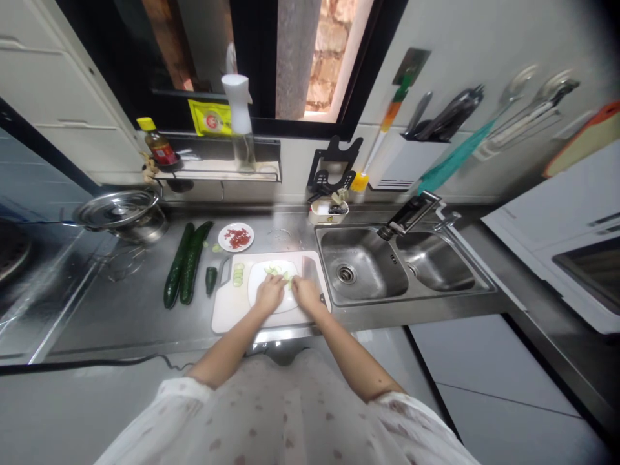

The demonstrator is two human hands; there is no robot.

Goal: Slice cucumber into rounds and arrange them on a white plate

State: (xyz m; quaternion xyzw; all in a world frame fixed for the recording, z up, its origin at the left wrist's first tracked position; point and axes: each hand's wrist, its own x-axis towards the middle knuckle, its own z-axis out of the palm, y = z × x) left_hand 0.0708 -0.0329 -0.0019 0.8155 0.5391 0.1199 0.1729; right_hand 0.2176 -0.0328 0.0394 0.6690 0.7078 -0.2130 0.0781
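Both hands work over a white plate [252, 287] that sits on a white cutting board [225, 310]. My left hand [270, 294] and my right hand [307, 294] nearly meet, fingers bent and pinched around a pale green cucumber slice [289, 282] between them. More thin cucumber slices [272, 268] lie on the plate's far part. A short row of cucumber slices [237, 274] rests on the board's left side. Beside my right hand, a knife [309, 267] lies flat on the board, partly covered by that hand.
Left of the board are two whole cucumbers [186, 265], a cucumber stub [211, 280] and a small plate of chopped red pieces [236, 237]. Farther left stands a lidded steel pot [121, 216]. A double sink [365, 265] with a faucet [409, 213] adjoins the board's right.
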